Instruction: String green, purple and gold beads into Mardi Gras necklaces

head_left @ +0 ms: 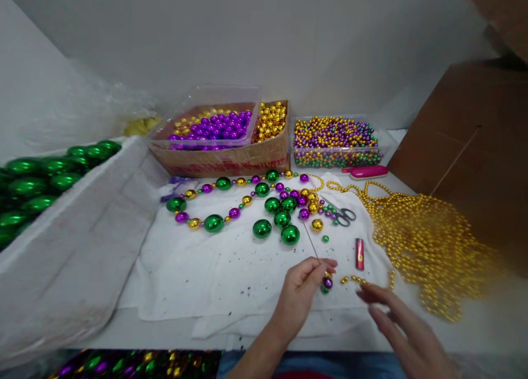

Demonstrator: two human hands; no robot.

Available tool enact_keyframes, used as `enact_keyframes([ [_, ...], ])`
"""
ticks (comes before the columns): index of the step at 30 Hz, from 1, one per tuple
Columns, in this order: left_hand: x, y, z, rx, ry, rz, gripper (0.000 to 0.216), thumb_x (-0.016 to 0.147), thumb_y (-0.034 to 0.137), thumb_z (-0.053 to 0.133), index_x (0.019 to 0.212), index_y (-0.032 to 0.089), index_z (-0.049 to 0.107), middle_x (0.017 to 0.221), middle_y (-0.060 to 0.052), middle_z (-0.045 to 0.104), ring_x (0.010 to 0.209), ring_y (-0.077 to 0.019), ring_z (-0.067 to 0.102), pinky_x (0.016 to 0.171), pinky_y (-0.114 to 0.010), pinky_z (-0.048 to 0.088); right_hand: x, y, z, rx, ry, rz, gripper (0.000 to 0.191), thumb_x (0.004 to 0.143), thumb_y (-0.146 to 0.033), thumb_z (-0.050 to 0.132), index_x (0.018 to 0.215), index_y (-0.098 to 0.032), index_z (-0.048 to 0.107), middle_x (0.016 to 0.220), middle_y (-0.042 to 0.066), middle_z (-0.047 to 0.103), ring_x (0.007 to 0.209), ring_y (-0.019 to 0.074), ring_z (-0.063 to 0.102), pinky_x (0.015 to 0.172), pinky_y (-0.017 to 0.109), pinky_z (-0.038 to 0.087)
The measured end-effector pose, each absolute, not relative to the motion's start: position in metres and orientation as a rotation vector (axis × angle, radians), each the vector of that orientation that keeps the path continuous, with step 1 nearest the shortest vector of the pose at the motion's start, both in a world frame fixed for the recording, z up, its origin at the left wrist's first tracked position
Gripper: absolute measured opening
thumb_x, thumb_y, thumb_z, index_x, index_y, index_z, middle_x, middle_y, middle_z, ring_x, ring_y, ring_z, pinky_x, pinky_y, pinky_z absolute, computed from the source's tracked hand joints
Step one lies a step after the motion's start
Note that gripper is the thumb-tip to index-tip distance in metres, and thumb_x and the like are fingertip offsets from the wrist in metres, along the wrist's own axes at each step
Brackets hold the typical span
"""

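My left hand (303, 288) is closed, its thumb and fingertips pinching a thin straight string (311, 241) that slants up toward the loose beads. Just below those fingertips show a small purple bead (327, 283) and a green one, partly hidden. To the right, my right hand (398, 318) hovers with fingers apart and somewhat blurred; nothing shows in it. Short pieces of gold bead chain (353, 280) lie between the two hands. Beyond them are loose green balls (282, 219), purple beads and gold beads (317, 225). A strung bead necklace (213, 223) curves across the white cloth.
Scissors (346, 217) and a red lighter (359, 254) lie right of the loose beads. A pile of gold bead chain (429, 241) spreads at right. Behind stand a bead-filled carton (223, 161), a clear tub (338, 158) and a pink case (369, 172). A white bin (91, 247) holds green balls.
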State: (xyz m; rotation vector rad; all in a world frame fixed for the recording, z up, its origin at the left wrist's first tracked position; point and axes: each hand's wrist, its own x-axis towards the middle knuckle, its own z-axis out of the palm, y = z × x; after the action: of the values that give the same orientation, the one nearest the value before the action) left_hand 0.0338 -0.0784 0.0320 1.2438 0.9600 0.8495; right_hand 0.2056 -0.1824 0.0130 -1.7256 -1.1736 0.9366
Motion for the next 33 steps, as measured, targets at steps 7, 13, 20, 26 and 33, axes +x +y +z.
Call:
enact_keyframes([
  [7, 0.017, -0.074, 0.028, 1.205, 1.018, 1.055, 0.024, 0.089, 0.032, 0.052, 0.084, 0.018, 0.07, 0.125, -0.008, 0.059, 0.121, -0.024, 0.049, 0.102, -0.035, 0.035, 0.146, -0.096, 0.019, -1.335, -1.272, 1.271, 0.024, 0.086, -0.038, 0.054, 0.077, -0.018, 0.064, 0.059, -0.001, 0.058, 0.061, 0.0145, 0.055, 0.061, 0.025, 0.044],
  [13, 0.001, -0.044, 0.002, 1.524, 1.249, 1.071, 0.028, 0.089, 0.035, 0.049, 0.108, 0.019, 0.063, 0.12, -0.01, 0.057, 0.106, -0.0237, 0.057, 0.086, -0.035, 0.047, 0.157, -0.1, 0.008, -1.394, -0.887, 1.269, 0.029, 0.083, -0.043, 0.061, 0.078, -0.015, 0.063, 0.05, -0.005, 0.045, 0.044, 0.0059, 0.033, 0.041, 0.018, 0.021],
  [20, 0.018, -0.004, -0.033, 2.069, 1.755, 0.839, 0.049, 0.082, 0.042, 0.058, 0.124, 0.016, 0.051, 0.121, -0.016, 0.049, 0.102, -0.0326, 0.057, 0.081, -0.046, 0.049, 0.175, -0.105, 0.038, -1.112, -0.563, 1.418, 0.022, 0.082, -0.035, 0.066, 0.096, -0.019, 0.065, 0.049, -0.007, 0.045, 0.039, 0.0017, 0.02, 0.039, 0.018, 0.01],
  [26, 0.003, -0.015, -0.037, 1.714, 1.396, 1.071, 0.047, 0.076, 0.031, 0.068, 0.118, 0.022, 0.049, 0.114, -0.008, 0.057, 0.098, -0.0235, 0.059, 0.084, -0.038, 0.049, 0.182, -0.115, 0.03, -1.244, -0.76, 1.283, 0.015, 0.08, -0.036, 0.067, 0.08, -0.021, 0.068, 0.072, -0.003, 0.053, 0.044, 0.0022, 0.034, 0.04, 0.019, 0.02],
  [33, -0.032, -0.034, -0.033, 1.78, 1.387, 1.226, 0.05, 0.077, 0.018, 0.063, 0.124, 0.024, 0.046, 0.129, -0.009, 0.049, 0.119, -0.0256, 0.049, 0.09, -0.038, 0.048, 0.187, -0.14, 0.007, -1.593, -1.164, 1.011, 0.024, 0.081, -0.043, 0.061, 0.088, -0.023, 0.073, 0.072, 0.0, 0.055, 0.053, 0.0101, 0.045, 0.046, 0.023, 0.034],
])
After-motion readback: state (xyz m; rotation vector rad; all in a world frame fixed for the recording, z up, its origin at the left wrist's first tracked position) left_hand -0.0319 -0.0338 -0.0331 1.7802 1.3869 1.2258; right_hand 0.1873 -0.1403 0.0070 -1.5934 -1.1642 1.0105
